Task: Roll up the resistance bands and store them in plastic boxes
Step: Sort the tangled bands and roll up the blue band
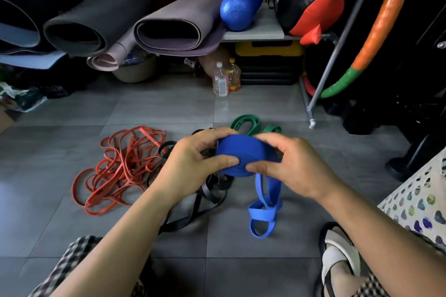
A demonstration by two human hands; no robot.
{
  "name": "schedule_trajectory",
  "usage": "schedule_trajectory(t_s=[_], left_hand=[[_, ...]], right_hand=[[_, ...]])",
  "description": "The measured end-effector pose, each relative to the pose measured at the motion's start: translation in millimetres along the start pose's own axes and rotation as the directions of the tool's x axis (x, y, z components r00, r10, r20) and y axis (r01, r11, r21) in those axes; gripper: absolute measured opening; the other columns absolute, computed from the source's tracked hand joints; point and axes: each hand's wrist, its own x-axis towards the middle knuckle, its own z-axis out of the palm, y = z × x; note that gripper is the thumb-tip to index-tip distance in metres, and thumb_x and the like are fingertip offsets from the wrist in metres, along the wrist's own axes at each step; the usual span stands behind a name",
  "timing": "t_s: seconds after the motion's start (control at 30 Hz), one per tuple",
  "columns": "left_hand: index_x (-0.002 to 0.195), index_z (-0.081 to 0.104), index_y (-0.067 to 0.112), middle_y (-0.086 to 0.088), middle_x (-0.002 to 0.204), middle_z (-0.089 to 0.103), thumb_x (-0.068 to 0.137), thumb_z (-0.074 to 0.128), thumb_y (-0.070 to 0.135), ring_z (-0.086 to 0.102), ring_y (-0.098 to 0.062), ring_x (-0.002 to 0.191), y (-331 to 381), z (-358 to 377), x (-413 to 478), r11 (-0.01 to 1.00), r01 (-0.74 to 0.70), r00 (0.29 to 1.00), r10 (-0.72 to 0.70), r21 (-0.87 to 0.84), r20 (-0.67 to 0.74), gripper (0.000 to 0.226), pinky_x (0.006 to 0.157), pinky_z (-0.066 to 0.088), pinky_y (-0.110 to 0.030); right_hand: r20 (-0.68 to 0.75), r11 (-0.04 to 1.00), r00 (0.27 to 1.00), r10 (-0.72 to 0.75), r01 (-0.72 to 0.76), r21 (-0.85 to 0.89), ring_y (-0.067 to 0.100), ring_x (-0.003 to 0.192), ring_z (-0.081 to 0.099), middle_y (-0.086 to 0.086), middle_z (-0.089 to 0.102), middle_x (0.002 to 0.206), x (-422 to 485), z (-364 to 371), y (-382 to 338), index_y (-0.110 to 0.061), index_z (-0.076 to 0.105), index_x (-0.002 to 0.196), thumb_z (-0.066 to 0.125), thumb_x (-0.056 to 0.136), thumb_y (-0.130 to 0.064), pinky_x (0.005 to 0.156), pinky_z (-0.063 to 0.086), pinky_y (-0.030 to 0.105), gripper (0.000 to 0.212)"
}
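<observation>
Nearest us, checked cloth covers our knees and a white sandal sits on the grey tiled floor at our right. Beside it, at the right edge, stands a white perforated container; we cannot tell whether it is one of the plastic boxes.

Just ahead, both hands are raised over the floor with the blue band roll between them. The left grip grasps the roll from the left, thumb on its near face and fingers over the top. The right grip grasps it from the right in the same way, its thumb almost meeting the left thumb. From under the roll, the loose blue tail hangs down and its end loops onto the floor.

We judge that we are midway through rolling this band, with most of it wound and the tail left to take in. The next move calls for turning the roll while one grip keeps the coil tight, so the wound layers do not spring loose.

Beyond and under the left hand lies a tangle of black bands, and left of that a heap of red bands, all unrolled. A green band lies just past the roll.

Farther back, two bottles stand on the floor below a shelf holding rolled mats and a blue foam roller.
</observation>
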Motion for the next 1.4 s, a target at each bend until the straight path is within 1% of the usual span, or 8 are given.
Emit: schedule_trajectory(t_s=[0.13, 0.3, 0.47, 0.8, 0.97, 1.1, 1.27, 1.4], left_hand=[[0.091, 0.07, 0.041, 0.01, 0.098, 0.071, 0.067, 0.073, 0.01, 0.064, -0.009, 0.098, 0, 0, 0, 0.97, -0.012, 0.996, -0.011, -0.245, -0.091, 0.039, 0.084, 0.051, -0.021], [0.09, 0.07, 0.042, 0.013, 0.097, 0.071, 0.065, 0.072, 0.011, 0.064, -0.009, 0.097, 4, -1, -1, 0.952, -0.044, 0.993, 0.007, -0.304, -0.121, 0.039, 0.081, 0.052, -0.023], [0.096, 0.061, 0.022, 0.013, 0.083, 0.072, 0.064, 0.066, 0.009, 0.066, -0.003, 0.079, 8, 5, -3, 0.896, -0.001, 0.984, -0.078, -0.444, -0.16, 0.035, 0.062, 0.051, -0.015], [0.107, 0.059, 0.008, -0.009, 0.102, 0.068, 0.079, 0.062, 0.009, 0.067, -0.023, 0.093, -3, 20, -5, 0.635, 0.096, 0.97, -0.231, -0.767, -0.07, 0.028, 0.073, 0.058, -0.037], [0.107, 0.059, 0.025, -0.001, 0.111, 0.064, 0.069, 0.075, 0.016, 0.063, -0.013, 0.101, -10, 3, 1, 0.925, 0.204, 0.977, -0.215, -0.32, 0.001, 0.043, 0.082, 0.055, -0.028], [0.1, 0.059, 0.038, 0.008, 0.105, 0.066, 0.073, 0.073, 0.001, 0.063, 0.0, 0.095, -8, 5, 0, 0.991, 0.135, 0.99, -0.134, -0.012, 0.051, 0.048, 0.084, 0.05, -0.016], [0.098, 0.062, 0.021, 0.006, 0.086, 0.071, 0.066, 0.071, 0.007, 0.067, -0.008, 0.081, -1, 7, -1, 0.902, 0.126, 0.979, -0.181, -0.413, -0.094, 0.036, 0.069, 0.055, -0.021], [0.102, 0.061, 0.013, 0.0, 0.089, 0.072, 0.07, 0.072, 0.008, 0.069, -0.015, 0.084, 4, 13, 0, 0.769, 0.077, 0.975, -0.191, -0.634, -0.114, 0.034, 0.075, 0.057, -0.034]], right_hand=[[-0.017, 0.962, 0.999, 0.028, -0.022, 0.274, -0.003, 0.095, 0.06, -0.015, 0.065, 0.1, 4, -4, 1, -0.038, 0.056, 0.096, 0.075, 0.064, -0.028, 0.086, 0.045, 0.014, 0.039], [-0.018, 0.965, 1.0, 0.025, -0.019, 0.261, 0.009, 0.094, 0.061, -0.007, 0.064, 0.101, 5, -8, 3, -0.037, 0.06, 0.094, 0.076, 0.058, -0.044, 0.088, 0.049, 0.027, 0.04], [-0.011, 0.978, 1.0, -0.003, 0.005, 0.21, -0.005, 0.099, 0.056, -0.016, 0.064, 0.1, 3, -2, 6, -0.047, 0.056, 0.1, 0.067, 0.069, -0.045, 0.086, 0.039, 0.006, 0.033], [-0.009, 0.759, 0.997, 0.081, -0.056, 0.649, 0.002, 0.084, 0.066, -0.011, 0.072, 0.085, 2, 14, 3, -0.015, 0.063, 0.098, 0.066, 0.066, -0.018, 0.073, 0.048, 0.012, 0.032], [0.022, 0.978, 0.993, 0.12, -0.122, 0.168, 0.018, 0.083, 0.066, 0.0, 0.071, 0.088, 3, -4, 9, -0.016, 0.064, 0.094, 0.075, 0.074, -0.024, 0.079, 0.053, 0.037, 0.024], [0.071, 0.991, 0.996, 0.062, -0.053, -0.121, 0.017, 0.074, 0.061, 0.0, 0.067, 0.079, 0, 2, 6, -0.016, 0.063, 0.093, 0.076, 0.073, -0.029, 0.071, 0.05, 0.037, 0.027], [0.012, 0.858, 0.996, 0.087, -0.081, 0.507, 0.007, 0.092, 0.066, -0.01, 0.072, 0.093, 3, 0, 3, -0.025, 0.061, 0.097, 0.072, 0.063, -0.023, 0.079, 0.051, 0.019, 0.036], [-0.033, 0.775, 0.999, 0.023, 0.003, 0.632, 0.006, 0.096, 0.066, -0.011, 0.071, 0.098, 3, 10, -1, -0.019, 0.061, 0.104, 0.071, 0.07, -0.015, 0.078, 0.048, 0.014, 0.035]])
